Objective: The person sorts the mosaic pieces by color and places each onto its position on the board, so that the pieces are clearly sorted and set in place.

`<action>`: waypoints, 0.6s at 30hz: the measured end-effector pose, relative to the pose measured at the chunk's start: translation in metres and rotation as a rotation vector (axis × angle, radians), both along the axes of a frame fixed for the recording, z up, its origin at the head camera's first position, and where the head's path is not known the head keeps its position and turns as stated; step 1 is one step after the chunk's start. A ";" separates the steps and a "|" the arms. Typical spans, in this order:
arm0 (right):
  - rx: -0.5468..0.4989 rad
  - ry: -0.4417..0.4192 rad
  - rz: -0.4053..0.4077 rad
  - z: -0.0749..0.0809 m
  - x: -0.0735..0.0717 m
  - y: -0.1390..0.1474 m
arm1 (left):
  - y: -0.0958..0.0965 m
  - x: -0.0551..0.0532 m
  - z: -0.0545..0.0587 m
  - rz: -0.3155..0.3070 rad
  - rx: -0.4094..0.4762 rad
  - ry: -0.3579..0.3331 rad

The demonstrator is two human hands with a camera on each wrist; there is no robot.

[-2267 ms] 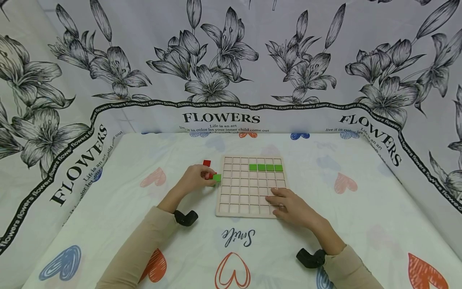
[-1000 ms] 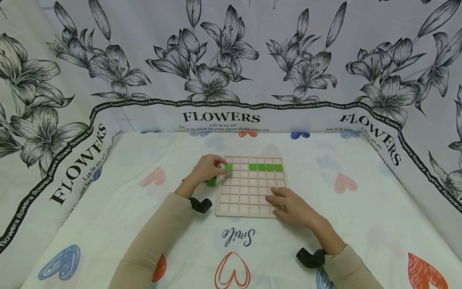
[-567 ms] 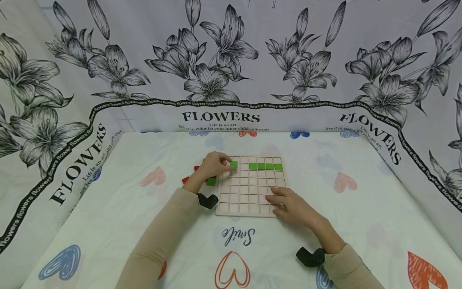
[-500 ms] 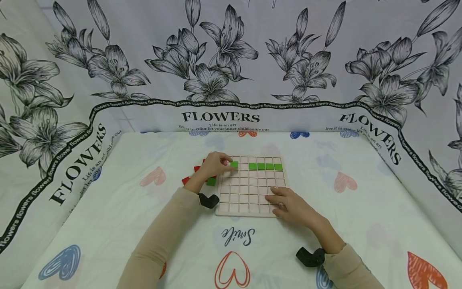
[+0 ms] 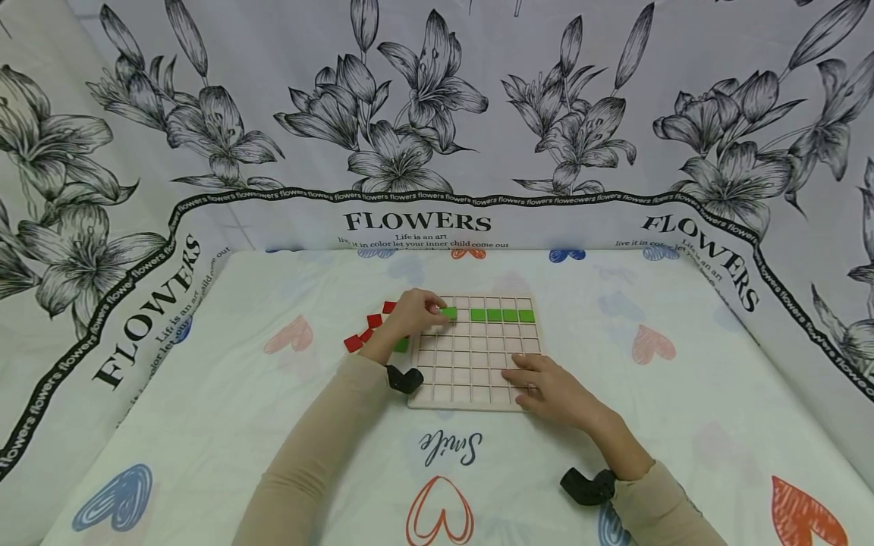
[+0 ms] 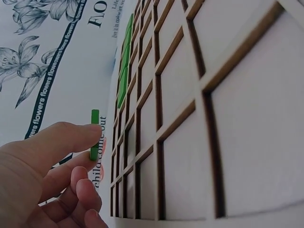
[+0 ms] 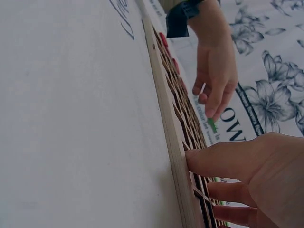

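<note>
My left hand (image 5: 415, 311) pinches a green square tile (image 6: 95, 135) between thumb and forefinger, over the upper left of a wooden grid board (image 5: 444, 375). In the left wrist view the tile stands on edge, apart from the board's surface. A row of green tiles (image 5: 495, 315) lies in cells of the second row from the back, at the right. My right hand (image 5: 556, 390) rests on the board's near right corner, fingers spread and relaxed; in the right wrist view its thumb touches the wooden edge.
Several red tiles (image 5: 374, 320) lie loose on the cloth left of the board, partly behind the left forearm. A green tile (image 5: 401, 345) shows beside them at the board's left edge. A flower-printed curtain (image 5: 437, 114) stands behind the table.
My left hand has carried the green tile from beside the board's left edge rightward and back over the grid, edging slightly farther right lately. The right hand has stayed still.
</note>
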State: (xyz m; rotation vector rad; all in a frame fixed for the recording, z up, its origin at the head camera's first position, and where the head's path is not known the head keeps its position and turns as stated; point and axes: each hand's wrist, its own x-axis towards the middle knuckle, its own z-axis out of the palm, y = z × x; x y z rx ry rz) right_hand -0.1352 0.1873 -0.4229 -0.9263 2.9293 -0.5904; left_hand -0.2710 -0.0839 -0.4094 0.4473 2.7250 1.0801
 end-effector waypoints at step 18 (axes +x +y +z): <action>-0.008 -0.009 -0.005 0.000 0.000 0.000 | 0.013 -0.005 -0.012 -0.032 0.027 0.035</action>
